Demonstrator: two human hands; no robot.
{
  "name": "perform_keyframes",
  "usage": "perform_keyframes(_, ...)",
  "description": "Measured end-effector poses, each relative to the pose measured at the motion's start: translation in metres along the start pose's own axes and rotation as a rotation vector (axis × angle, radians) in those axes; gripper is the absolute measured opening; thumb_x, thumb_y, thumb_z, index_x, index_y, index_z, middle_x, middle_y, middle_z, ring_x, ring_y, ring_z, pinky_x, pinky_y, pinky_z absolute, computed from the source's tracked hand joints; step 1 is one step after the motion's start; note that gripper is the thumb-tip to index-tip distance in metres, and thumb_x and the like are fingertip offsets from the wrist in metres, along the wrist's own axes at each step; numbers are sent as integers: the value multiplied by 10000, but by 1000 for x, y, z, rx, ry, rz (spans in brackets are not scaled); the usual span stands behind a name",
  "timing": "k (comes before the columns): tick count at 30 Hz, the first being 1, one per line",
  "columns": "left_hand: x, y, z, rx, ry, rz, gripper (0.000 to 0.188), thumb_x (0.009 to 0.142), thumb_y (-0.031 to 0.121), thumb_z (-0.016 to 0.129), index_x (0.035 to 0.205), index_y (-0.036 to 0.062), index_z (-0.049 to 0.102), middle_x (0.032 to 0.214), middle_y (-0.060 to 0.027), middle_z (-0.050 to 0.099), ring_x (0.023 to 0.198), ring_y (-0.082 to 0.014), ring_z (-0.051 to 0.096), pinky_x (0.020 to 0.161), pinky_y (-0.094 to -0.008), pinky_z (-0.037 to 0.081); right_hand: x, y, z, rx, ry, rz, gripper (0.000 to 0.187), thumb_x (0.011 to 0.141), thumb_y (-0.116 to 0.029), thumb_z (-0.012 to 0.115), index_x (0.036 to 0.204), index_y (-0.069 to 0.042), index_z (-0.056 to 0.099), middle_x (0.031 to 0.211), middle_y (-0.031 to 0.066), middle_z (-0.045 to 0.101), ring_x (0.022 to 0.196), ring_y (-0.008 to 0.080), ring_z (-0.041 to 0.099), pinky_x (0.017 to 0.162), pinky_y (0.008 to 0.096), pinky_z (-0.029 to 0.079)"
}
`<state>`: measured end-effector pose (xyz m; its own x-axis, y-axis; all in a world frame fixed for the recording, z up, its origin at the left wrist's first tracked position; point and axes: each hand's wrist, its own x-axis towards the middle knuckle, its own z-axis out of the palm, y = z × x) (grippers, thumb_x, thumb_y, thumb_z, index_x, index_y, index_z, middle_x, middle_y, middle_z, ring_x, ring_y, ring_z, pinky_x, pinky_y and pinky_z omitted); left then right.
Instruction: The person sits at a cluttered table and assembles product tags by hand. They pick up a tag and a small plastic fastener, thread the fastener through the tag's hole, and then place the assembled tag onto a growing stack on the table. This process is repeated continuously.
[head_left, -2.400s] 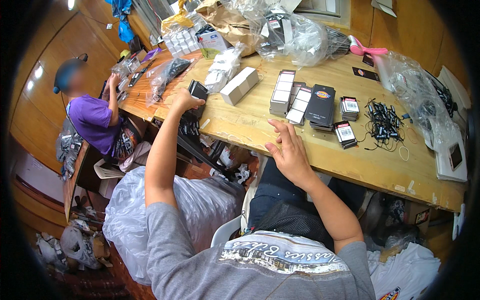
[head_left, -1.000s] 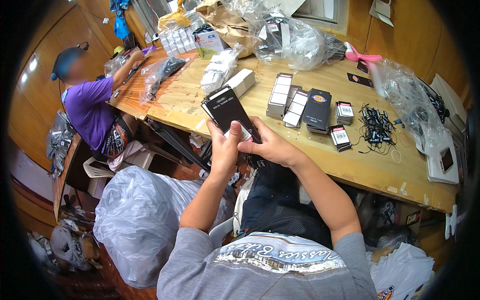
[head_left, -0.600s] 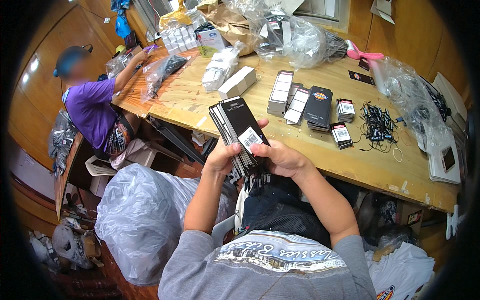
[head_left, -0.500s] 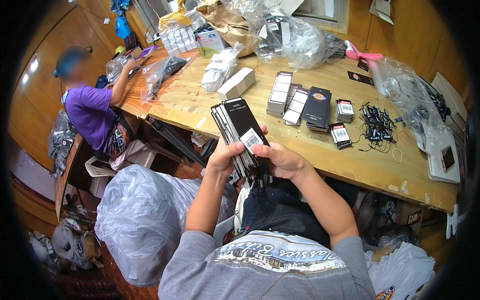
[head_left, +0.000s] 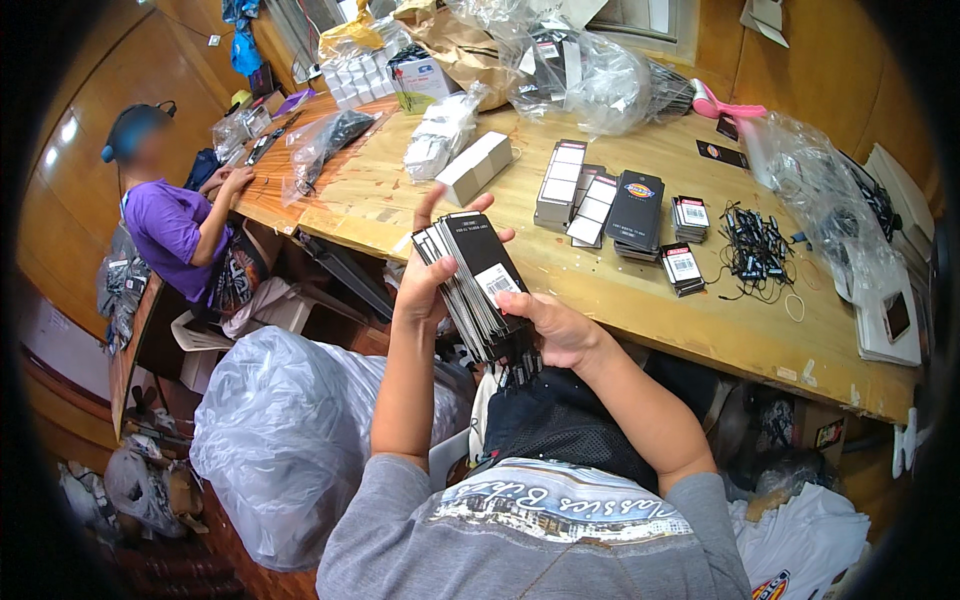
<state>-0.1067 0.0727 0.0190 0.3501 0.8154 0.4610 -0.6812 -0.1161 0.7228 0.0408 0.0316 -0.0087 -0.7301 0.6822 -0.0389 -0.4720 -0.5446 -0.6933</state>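
A thick stack of black hang tags [head_left: 485,250] is tilted in front of me, above my lap. White barcode stickers show on the top tag, and dark strings dangle from the lower end. My left hand [head_left: 425,285] cradles the stack's left side, thumb on the edges, with its other fingers spread out past the far end. Around the lower right side my right hand [head_left: 560,325] grips the stack, its thumb pressing next to the sticker. The right fingers are hidden beneath.
On the wooden table [head_left: 600,295] lie a pile of black tags [head_left: 637,210], smaller tag stacks [head_left: 683,268], tangled black strings [head_left: 752,245] and a white box [head_left: 475,168]. A large plastic bag [head_left: 280,450] stands at my left. A person in purple [head_left: 170,225] sits at the far left.
My left fingers have loosened and spread beyond the stack's far end, and the left thumb has moved off the sticker to the edges. The co-worker's hands have come lower.
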Motion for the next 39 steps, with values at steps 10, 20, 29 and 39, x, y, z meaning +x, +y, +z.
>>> perform_keyframes(10,-3,-4,-12,-27,157,-120,424,745,174,584,1089,121,341,1081,-161,429,919,-294,516,732,-402,470,3,0,-2,54,-6,8,350,758,-318,556,938,-24,493,761,45,551,626,108,532,519,245,449)
perform_keyframes(20,-40,3,16,203,425,-367,404,770,154,548,1098,-13,382,971,-95,527,866,-168,527,761,-278,419,23,16,4,-716,437,-347,565,733,-286,600,1094,44,318,974,130,471,890,151,475,754,260,404)
perform_keyframes(29,-65,-2,20,-89,622,-491,261,781,267,531,994,119,495,876,-27,574,799,-144,552,724,-382,416,21,24,20,-1029,527,-503,622,675,-313,589,1043,95,296,955,258,419,859,354,501,744,372,409)
perform_keyframes(39,-73,-6,7,14,618,-362,305,790,228,514,997,5,485,914,-80,569,818,-154,560,718,-262,455,9,3,38,-1568,463,-202,793,645,-532,566,1070,90,318,997,220,354,994,366,411,792,400,388)
